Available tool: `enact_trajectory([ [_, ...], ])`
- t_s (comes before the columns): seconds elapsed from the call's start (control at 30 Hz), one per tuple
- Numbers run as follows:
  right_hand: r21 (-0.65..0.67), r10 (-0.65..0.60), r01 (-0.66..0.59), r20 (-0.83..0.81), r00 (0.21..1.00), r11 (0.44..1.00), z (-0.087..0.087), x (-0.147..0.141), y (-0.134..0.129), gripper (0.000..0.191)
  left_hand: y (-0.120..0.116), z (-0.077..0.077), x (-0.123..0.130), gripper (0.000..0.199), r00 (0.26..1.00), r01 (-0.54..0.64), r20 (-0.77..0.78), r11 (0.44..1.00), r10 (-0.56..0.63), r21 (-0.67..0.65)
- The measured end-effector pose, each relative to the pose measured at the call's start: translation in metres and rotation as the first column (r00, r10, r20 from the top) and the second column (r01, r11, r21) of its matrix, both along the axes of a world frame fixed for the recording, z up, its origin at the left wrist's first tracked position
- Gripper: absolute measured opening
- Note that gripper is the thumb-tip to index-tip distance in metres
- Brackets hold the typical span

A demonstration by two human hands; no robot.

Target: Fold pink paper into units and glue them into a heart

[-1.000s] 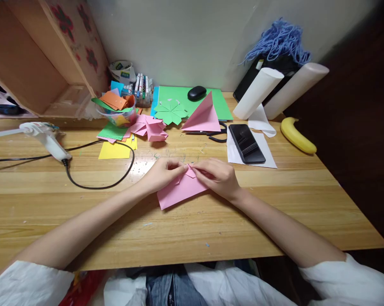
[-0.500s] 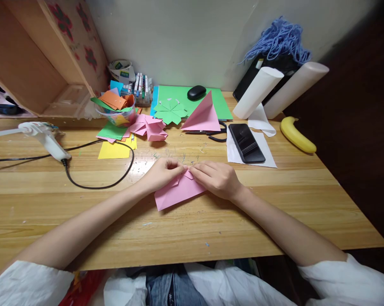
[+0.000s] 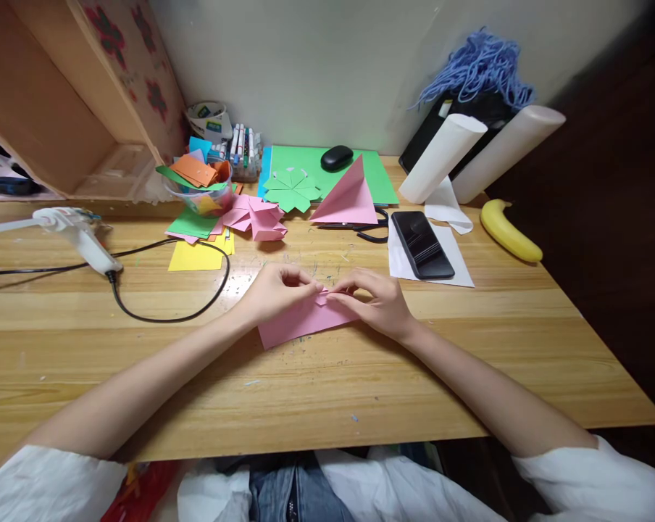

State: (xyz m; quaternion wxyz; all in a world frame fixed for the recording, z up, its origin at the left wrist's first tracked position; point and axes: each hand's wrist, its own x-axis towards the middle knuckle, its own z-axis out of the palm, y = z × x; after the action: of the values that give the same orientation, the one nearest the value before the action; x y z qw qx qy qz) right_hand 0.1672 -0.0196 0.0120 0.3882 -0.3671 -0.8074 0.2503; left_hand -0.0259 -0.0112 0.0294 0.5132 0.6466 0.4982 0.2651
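Observation:
A folded pink paper (image 3: 298, 323) lies on the wooden table in front of me, with a small folded flap at its upper edge. My left hand (image 3: 284, 291) pinches that upper edge just left of the flap. From the right, my right hand (image 3: 375, 299) pinches the same edge, its thumb and fingertips close to those of my left hand. The fingers hide part of the fold. Beyond the hands stand a folded pink paper triangle (image 3: 350, 197) and a crumpled-looking pink folded piece (image 3: 259, 217).
Black scissors (image 3: 372, 235) lie behind the triangle. A phone (image 3: 422, 245) rests on white paper, with a banana (image 3: 509, 232) farther right. At the left are a black cable (image 3: 159, 320), a white device (image 3: 91, 243), yellow paper (image 3: 195, 256) and a tub (image 3: 205, 201) of paper scraps.
The pink paper has shifted slightly up and left and turned a little. My right hand has gone from flattened fingers to a raised pinch, and the flap at the edge looks narrower.

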Motion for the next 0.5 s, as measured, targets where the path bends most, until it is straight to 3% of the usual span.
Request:
enact_trajectory([
  [0.23,0.237,0.059,-0.068,0.044,0.997,0.969,-0.0014,-0.0013,-0.0019,0.005,-0.0014,0.0022,0.0014,0.022,1.000,0.012,0.022,1.000,-0.011,-0.013],
  [0.37,0.182,-0.010,0.000,0.053,0.999,0.983,-0.0021,-0.0031,-0.0029,0.003,-0.0030,0.0053,0.0012,0.020,0.998,0.030,0.047,0.999,-0.032,0.035],
  [0.5,0.057,0.016,-0.014,-0.031,0.999,0.998,0.0003,-0.0061,-0.0050,0.002,-0.0036,0.0069,0.0002,0.022,0.997,0.060,0.050,0.995,-0.064,0.079],
])
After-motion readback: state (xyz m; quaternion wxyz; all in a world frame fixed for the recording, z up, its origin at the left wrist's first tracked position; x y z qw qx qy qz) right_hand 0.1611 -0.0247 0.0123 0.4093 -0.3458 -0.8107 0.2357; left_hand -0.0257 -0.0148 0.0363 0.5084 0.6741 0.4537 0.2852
